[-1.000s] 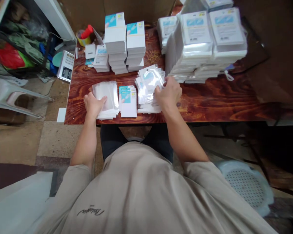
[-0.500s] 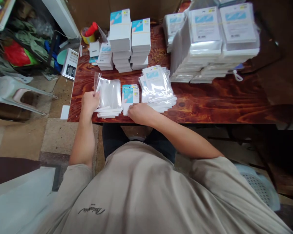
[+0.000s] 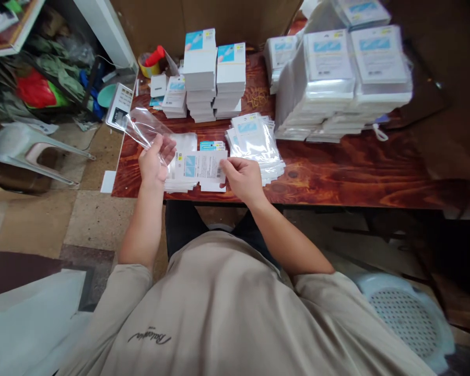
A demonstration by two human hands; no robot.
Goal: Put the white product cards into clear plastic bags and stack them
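Note:
My left hand point(image 3: 155, 158) holds a clear plastic bag point(image 3: 145, 127) up off the table, its far end pointing away to the left. Between thumb and fingers, my right hand point(image 3: 241, 175) pinches the right end of a printed card point(image 3: 199, 166). The card lies sideways, its left end close to my left fingers; whether it is inside the bag's mouth I cannot tell. Below it sit a stack of clear bags point(image 3: 186, 142) and a small pile of blue-and-white cards point(image 3: 212, 145), both partly covered. Right of these lies a loose heap of bagged cards point(image 3: 254, 143).
Tall stacks of cards point(image 3: 199, 70) stand at the back of the wooden table point(image 3: 356, 172). A big block of bagged cards point(image 3: 317, 99) rises at the back right. A scale point(image 3: 119, 107) is by the left edge, a yellow tub point(image 3: 149, 67) behind. Stools point(image 3: 411, 313) stand on the floor.
My left hand has lifted a clear bag from the stack and swung it inward. My right hand has picked up a card from the pile and turned it sideways toward the bag.

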